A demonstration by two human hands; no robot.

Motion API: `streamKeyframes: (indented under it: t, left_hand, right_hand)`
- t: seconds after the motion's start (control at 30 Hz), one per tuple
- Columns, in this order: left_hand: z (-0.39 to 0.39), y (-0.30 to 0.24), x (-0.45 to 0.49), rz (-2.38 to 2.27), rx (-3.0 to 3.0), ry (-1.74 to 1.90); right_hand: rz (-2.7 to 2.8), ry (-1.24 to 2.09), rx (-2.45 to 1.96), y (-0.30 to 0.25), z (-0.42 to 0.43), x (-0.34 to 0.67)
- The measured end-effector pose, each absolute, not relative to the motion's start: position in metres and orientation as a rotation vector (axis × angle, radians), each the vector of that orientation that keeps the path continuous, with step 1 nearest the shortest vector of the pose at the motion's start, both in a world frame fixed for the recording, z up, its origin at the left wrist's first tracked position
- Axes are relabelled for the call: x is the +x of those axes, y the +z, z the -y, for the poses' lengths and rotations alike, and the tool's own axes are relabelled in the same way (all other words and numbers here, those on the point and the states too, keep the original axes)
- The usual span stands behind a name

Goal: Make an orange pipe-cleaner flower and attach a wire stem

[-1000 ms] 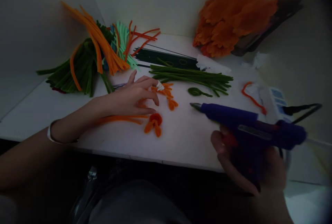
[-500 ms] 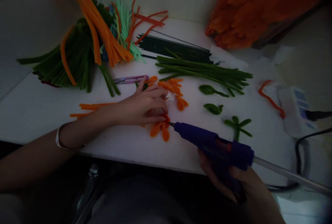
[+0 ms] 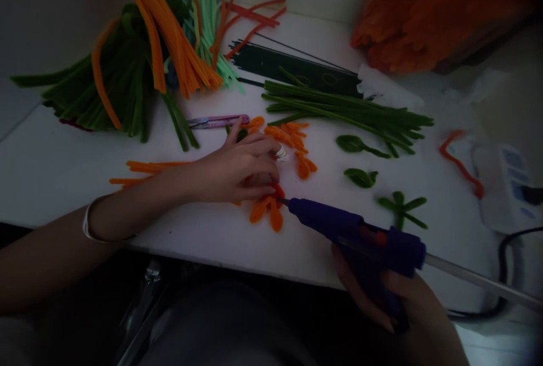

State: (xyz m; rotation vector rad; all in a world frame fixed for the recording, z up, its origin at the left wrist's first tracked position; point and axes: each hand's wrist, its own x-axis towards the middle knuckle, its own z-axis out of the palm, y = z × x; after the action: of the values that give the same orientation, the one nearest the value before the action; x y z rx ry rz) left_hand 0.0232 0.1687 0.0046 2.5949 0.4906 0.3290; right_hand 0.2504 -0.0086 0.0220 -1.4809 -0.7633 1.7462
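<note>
My left hand [image 3: 237, 171] rests on the white table [image 3: 212, 236], fingers curled and pressing down a small orange pipe-cleaner flower piece [image 3: 268, 210]. My right hand [image 3: 382, 292] grips a purple glue gun [image 3: 356, 230] at the table's near edge. Its metal tip touches the orange piece just by my left fingertips. More bent orange petals [image 3: 292, 142] lie beyond my left hand. A clear glue stick [image 3: 479, 284] sticks out of the gun's back.
Bundles of green, orange and mint pipe cleaners [image 3: 139, 66] are piled at the back left. Purple scissors [image 3: 218, 122], green stems [image 3: 352, 114], green leaf shapes [image 3: 360, 176], a power strip [image 3: 507, 185] and a heap of orange flowers [image 3: 428, 9] surround the work spot.
My right hand brought the glue gun down and left until its tip reached the orange piece. My left hand shifted onto that piece and now holds it down.
</note>
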Motion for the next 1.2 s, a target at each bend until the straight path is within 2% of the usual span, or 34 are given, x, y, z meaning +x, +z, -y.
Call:
streamKeyframes:
  t: [0.2, 1.2]
  left_hand:
    - [-0.168, 0.005, 0.022, -0.484, 2.588, 0.344]
    - [-0.170, 0.003, 0.021, -0.470, 2.562, 0.338]
  right_hand:
    - [0.595, 1.747, -1.445, 0.015, 0.013, 0.251]
    - [0.549, 1.739, -1.539, 0.020, 0.020, 0.257]
